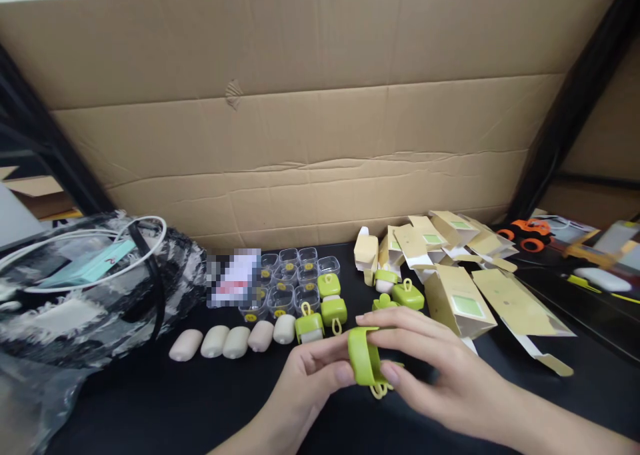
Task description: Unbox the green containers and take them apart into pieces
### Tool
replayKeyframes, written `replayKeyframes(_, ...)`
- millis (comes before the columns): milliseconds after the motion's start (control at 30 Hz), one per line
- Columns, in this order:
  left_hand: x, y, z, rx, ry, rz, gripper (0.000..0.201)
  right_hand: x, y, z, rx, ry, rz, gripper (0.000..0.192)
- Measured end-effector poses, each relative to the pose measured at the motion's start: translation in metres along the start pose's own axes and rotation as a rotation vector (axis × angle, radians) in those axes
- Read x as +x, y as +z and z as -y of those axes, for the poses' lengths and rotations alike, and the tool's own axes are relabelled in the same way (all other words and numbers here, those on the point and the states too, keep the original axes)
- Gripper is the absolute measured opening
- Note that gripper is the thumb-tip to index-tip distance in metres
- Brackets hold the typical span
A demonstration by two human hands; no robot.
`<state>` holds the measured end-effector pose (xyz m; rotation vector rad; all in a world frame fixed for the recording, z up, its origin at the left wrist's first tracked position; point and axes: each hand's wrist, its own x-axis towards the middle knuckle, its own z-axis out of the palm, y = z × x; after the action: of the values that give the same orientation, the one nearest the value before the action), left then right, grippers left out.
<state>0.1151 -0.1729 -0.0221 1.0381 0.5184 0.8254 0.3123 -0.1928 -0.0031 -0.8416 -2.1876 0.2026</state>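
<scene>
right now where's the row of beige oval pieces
In the head view the beige oval pieces lie in a row on the black table, left of both hands, just in front of the clear plastic cups and beside the green cases.

My fingers cover much of the green case (364, 356), so its front is hidden. The card (233, 278) beside the clear cups (295, 275) is blurred (unreadable). My wrists run off the near edge, and the yellow cup marks are too small to tell.
</scene>
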Motion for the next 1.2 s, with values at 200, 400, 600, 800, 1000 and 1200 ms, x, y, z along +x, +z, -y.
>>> replayKeyframes(200, -0.003, -0.005, 0.016, 0.203, 0.15, -0.065, 0.044, -0.003, 0.016, -0.008, -0.002, 0.112, -0.032, 0.011)
replayKeyframes(400, -0.007, -0.001, 0.017, 0.363, 0.197, 0.062, 0.055, 0.001, 0.015, 0.004, 0.193, 0.203, -0.06, 0.012)
replayKeyframes(600, -0.006, -0.006, 0.008, 0.308, 0.252, -0.081, 0.04, 0.003, -0.004, 0.002, 0.188, 0.208, -0.164, 0.013)
replayKeyframes(800, -0.006, -0.006, -0.004, -0.01, 0.171, -0.091, 0.036, -0.002, 0.0, -0.006, -0.289, 0.031, 0.356, 0.011)
replayKeyframes(1000, -0.004, 0.0, -0.002, -0.182, 0.013, 0.007, 0.034, -0.002, -0.009, 0.0, -0.149, 0.119, 0.282, 0.052)
replayKeyframes(1200, -0.001, -0.001, 0.009, -0.191, -0.044, 0.055, 0.037, 0.0, -0.007, 0.008, -0.073, -0.033, 0.17, 0.069)
